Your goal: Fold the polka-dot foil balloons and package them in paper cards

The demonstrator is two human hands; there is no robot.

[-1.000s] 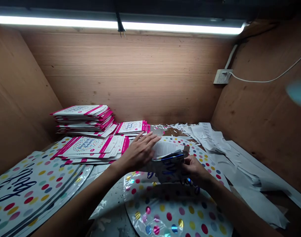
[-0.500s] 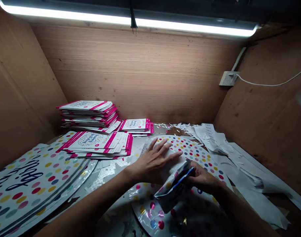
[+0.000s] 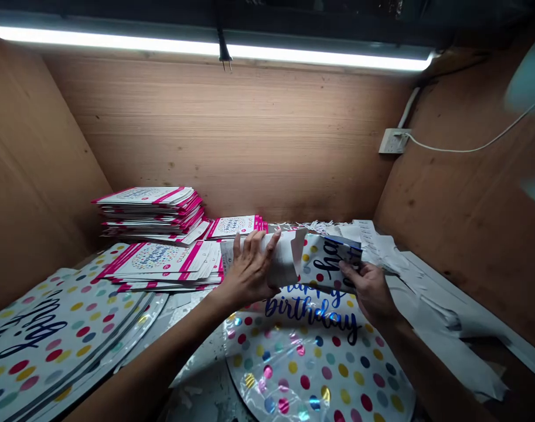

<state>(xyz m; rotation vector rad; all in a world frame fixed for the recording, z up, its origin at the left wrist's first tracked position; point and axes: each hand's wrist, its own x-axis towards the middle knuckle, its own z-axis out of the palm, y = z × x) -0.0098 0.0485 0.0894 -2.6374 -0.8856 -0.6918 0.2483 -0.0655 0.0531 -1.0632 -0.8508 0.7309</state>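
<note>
My left hand is closed around a white printed paper packet, held up over the middle of the table. From the right, my right hand grips a folded foil balloon with coloured dots and dark lettering. The folded balloon's left end meets the packet's right edge; I cannot tell how far it is inside. Beneath both hands lies a flat round balloon, white with coloured dots and shiny blue "happy birthday" lettering.
Pink-and-white printed packets stand in a tall stack, with a lower pile in front. More flat dotted balloons overlap at the left. White paper strips lie along the right. A socket hangs on the wall.
The folded balloon has been turned and raised to the right, its dotted face now showing. My left hand has lifted the white packet, and the two now meet edge to edge.
</note>
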